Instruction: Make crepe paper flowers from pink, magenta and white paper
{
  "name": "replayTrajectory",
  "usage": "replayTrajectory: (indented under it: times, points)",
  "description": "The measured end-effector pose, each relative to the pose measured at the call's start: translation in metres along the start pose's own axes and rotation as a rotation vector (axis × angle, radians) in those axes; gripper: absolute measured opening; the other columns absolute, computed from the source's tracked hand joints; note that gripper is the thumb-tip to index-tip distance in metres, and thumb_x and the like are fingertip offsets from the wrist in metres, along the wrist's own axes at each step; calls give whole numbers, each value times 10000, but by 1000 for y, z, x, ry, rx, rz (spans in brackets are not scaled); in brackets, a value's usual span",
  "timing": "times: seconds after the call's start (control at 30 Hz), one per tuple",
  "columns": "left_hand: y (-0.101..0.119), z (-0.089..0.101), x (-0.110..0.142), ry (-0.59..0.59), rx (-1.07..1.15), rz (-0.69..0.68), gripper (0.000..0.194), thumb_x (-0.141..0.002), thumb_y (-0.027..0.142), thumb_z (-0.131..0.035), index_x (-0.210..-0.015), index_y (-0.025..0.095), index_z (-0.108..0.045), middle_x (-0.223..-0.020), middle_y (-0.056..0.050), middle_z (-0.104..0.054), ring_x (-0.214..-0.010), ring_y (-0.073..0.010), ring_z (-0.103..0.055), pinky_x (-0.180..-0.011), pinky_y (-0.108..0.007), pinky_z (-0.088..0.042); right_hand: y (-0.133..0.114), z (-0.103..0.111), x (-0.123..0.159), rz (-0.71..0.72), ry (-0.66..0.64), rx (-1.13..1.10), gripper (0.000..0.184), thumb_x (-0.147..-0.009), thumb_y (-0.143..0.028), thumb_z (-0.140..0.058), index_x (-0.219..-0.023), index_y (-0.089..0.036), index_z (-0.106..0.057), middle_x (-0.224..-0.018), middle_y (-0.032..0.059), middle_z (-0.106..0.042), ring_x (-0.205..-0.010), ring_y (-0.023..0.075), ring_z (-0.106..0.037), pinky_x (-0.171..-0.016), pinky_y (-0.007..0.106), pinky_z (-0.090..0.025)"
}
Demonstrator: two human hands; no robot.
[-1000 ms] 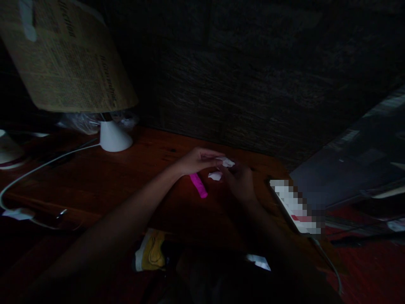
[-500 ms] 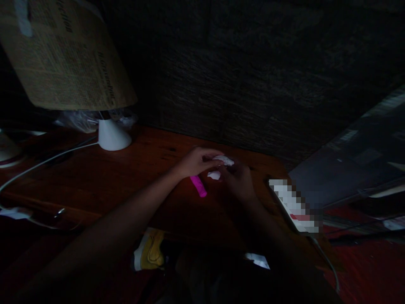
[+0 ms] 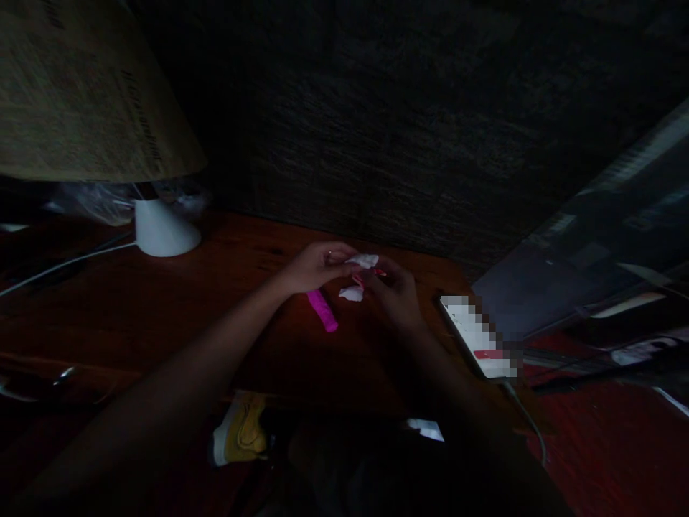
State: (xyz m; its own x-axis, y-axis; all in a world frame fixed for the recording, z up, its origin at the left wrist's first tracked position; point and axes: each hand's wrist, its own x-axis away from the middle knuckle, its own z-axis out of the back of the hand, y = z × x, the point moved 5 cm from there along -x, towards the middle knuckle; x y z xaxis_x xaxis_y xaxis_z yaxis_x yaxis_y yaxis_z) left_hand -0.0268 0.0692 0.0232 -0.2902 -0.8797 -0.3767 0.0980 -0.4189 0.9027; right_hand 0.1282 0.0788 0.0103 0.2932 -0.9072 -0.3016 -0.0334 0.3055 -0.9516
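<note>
Over the wooden table, my left hand (image 3: 317, 266) closes its thumb and fingers on a crumpled white piece (image 3: 364, 260) that looks like tissue or paper. My right hand (image 3: 397, 291) meets it from the other side, fingers pinched on a small red piece (image 3: 380, 272); its kind is too dark to make out. Below the fingers shows another white scrap (image 3: 351, 294); whether it hangs or lies on the table I cannot tell. A bright pink stick-shaped thing (image 3: 323, 311) lies on the table beneath my left wrist.
On the left stands a lamp with a white base (image 3: 164, 230) and a newsprint shade (image 3: 80, 100), clear plastic behind it. A phone-like device (image 3: 474, 334) with a cable lies at the table's (image 3: 226, 280) right edge. A dark wall (image 3: 366, 143) rises behind.
The view has shifted, so everything sits further left. Between my fingers, the red piece now shows beside the white one. The pink stick still lies on the table.
</note>
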Motion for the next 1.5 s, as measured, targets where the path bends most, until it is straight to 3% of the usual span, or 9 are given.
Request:
replayTrajectory:
  times: [0.3,0.5,0.6,0.7,0.83,0.93,1.23,1.37,1.5]
  points:
    - [2,-1,2,86,-233,-104,214,-867,264,-633,-1046,149,-662,-960,-56,-737,-820,-140,-685,-757,-263,-523,-4,0,1,37,-27,44,311,-788,-463,-693,-916,-181,-723,-730,12,-697,-514,105,-574,-500,240,-458]
    - [0,-5,1,43,-87,-71,238,-864,314,-641,-1006,124,-633,-954,-77,-723,-877,-162,-686,-788,-285,-524,-9,2,2,93,-7,107,328,-834,-498,-658,-911,-187,-727,-681,-2,-669,-510,108,-563,-499,237,-449]
    - [-3,-8,0,4,-12,-41,285,-874,324,-634,-1078,125,-627,-1014,-92,-719,-902,-158,-683,-798,-284,-519,-10,4,2,124,15,141,308,-849,-484,-649,-895,-191,-732,-661,-4,-665,-531,117,-571,-517,242,-453]
    - [-5,-10,0,-41,21,-29,322,-872,325,-640,-1126,129,-635,-1049,-98,-719,-912,-161,-682,-798,-283,-513,-8,5,2,120,23,113,288,-841,-478,-664,-886,-204,-740,-743,13,-695,-608,134,-610,-572,256,-481]
    - [-3,-9,-1,-38,38,-22,293,-853,334,-663,-1042,110,-667,-968,-93,-730,-881,-170,-683,-788,-290,-514,-8,9,1,197,83,146,280,-804,-473,-710,-951,-237,-743,-907,35,-708,-761,162,-645,-680,291,-518]
    - [-1,-10,0,-30,22,-25,267,-838,315,-673,-1013,113,-672,-952,-86,-729,-869,-164,-675,-777,-285,-511,-8,10,0,213,85,144,338,-795,-475,-721,-1063,-267,-727,-971,38,-700,-798,170,-647,-704,312,-528]
    - [-2,-11,2,21,-191,-79,224,-857,323,-638,-953,124,-675,-854,-39,-688,-765,-130,-620,-686,-241,-472,-10,14,-1,227,105,183,231,-811,-432,-715,-911,-228,-757,-858,27,-674,-728,152,-626,-659,289,-509]
    - [-2,-11,-1,-20,-82,-54,262,-880,367,-617,-961,129,-691,-908,-57,-708,-842,-147,-641,-777,-274,-493,-13,15,0,219,136,188,239,-795,-431,-724,-906,-222,-758,-844,25,-675,-692,141,-611,-626,280,-503]
    - [-2,-8,0,-27,135,98,300,-880,404,-628,-946,125,-717,-908,-71,-728,-847,-155,-658,-811,-305,-506,-12,11,-1,129,106,69,333,-747,-452,-760,-998,-234,-739,-827,12,-697,-634,126,-601,-585,271,-504]
